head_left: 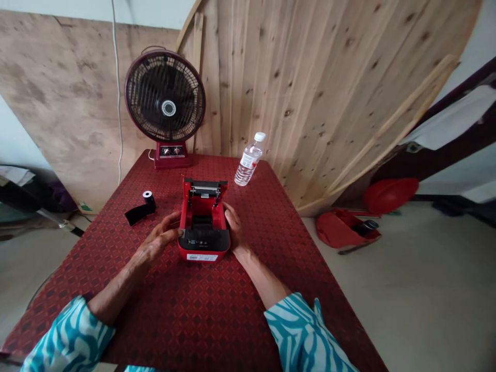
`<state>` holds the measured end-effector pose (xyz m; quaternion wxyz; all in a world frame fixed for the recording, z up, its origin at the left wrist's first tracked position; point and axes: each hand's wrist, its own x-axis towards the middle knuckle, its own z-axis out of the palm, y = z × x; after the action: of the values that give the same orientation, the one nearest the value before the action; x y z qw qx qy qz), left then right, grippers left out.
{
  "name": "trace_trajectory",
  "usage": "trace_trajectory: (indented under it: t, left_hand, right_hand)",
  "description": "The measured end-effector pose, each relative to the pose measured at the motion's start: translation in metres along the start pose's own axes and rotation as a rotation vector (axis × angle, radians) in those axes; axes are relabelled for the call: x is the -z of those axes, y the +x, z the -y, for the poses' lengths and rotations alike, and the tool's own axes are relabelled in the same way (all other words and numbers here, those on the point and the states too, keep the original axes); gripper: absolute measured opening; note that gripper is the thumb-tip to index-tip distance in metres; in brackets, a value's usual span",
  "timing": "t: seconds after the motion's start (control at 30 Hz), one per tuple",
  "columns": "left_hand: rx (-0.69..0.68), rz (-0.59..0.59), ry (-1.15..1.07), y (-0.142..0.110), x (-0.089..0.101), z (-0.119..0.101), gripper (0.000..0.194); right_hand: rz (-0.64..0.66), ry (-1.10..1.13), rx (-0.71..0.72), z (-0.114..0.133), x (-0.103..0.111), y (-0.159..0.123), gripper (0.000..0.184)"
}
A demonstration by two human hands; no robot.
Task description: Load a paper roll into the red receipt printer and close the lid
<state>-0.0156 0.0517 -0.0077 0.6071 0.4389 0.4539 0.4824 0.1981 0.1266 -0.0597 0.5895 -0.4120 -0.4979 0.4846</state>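
Head view: L hand & R hand flank a red/black printer nr the middle of the desk. L grip's part-open, curved round the L side, thumb at the front corner; R grip's likewise part-open, fingers along the R wall. Both have hold of it, prob. to steady it; hard to say w/ the fingertips partly hidden. Lid's up at the back, so the bay lies open, front panel & white label toward the person. Paper roll stands apart to the L, dark strip trailing, likely put there to be in reach. Bottle & fan sit at the far end, prob. to leave elbow room.

Surface: dark red, small diamond pattern. Room: plank panel & plywood behind, white cable hanging in front; red container on the pale floor, R.
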Motion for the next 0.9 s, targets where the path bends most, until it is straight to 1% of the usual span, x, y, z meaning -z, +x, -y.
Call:
trace_trajectory:
  t: [0.13,0.2,0.27,0.3,0.33,0.37,0.4,0.43,0.47,0.5,0.57,0.67,0.73,0.8,0.9]
  left_hand:
    - [-0.028,0.011,0.076,-0.002,0.0,-0.007,0.067]
    - [-0.085,-0.05,0.212,-0.003,-0.001,-0.017,0.065]
    - [-0.235,-0.109,0.428,0.001,-0.005,-0.03,0.055]
    - [-0.323,-0.1,0.552,0.004,-0.008,-0.037,0.047]
    - [-0.398,-0.056,0.68,0.009,-0.013,-0.044,0.038]
    - [-0.448,0.016,0.812,0.015,-0.02,-0.051,0.032]
    - [-0.456,0.099,0.952,0.023,-0.026,-0.056,0.029]
    - [-0.431,0.175,1.092,0.031,-0.033,-0.06,0.029]
    - [-0.375,0.228,1.228,0.04,-0.04,-0.062,0.029]
    - [-0.313,0.259,1.336,0.05,-0.046,-0.062,0.028]
    - [-0.228,0.295,1.446,0.067,-0.054,-0.06,0.023]
    - [-0.202,0.359,1.469,0.085,-0.057,-0.057,0.019]
    - [-0.2,0.407,1.462,0.09,-0.055,-0.057,0.02]
    - [-0.201,0.434,1.446,0.091,-0.054,-0.058,0.021]
    - [-0.217,0.413,1.435,0.082,-0.054,-0.061,0.024]
  right_hand:
    - [0.02,0.022,0.008,0.001,0.0,0.0,0.038]
    - [0.029,0.028,0.01,0.0,0.001,0.001,0.038]
    - [0.041,0.047,0.01,-0.002,0.001,0.002,0.038]
    - [0.05,0.065,0.009,-0.003,0.0,0.002,0.038]
    - [0.062,0.087,0.008,-0.003,0.0,0.002,0.039]
    - [0.072,0.11,0.008,-0.004,0.0,0.002,0.039]
    - [0.08,0.13,0.009,-0.003,-0.001,0.002,0.039]
    - [0.086,0.141,0.01,-0.003,-0.001,0.002,0.039]
    - [0.088,0.143,0.012,-0.002,-0.001,0.002,0.039]
    - [0.087,0.139,0.014,-0.002,-0.001,0.002,0.038]
    - [0.082,0.132,0.01,-0.001,-0.002,0.002,0.037]
    - [0.069,0.129,0.007,0.001,-0.002,0.002,0.038]
    - [0.065,0.125,0.013,0.001,-0.002,0.002,0.037]
    - [0.064,0.123,0.015,0.0,-0.002,0.003,0.037]
    - [0.067,0.127,0.014,-0.002,-0.002,0.004,0.038]
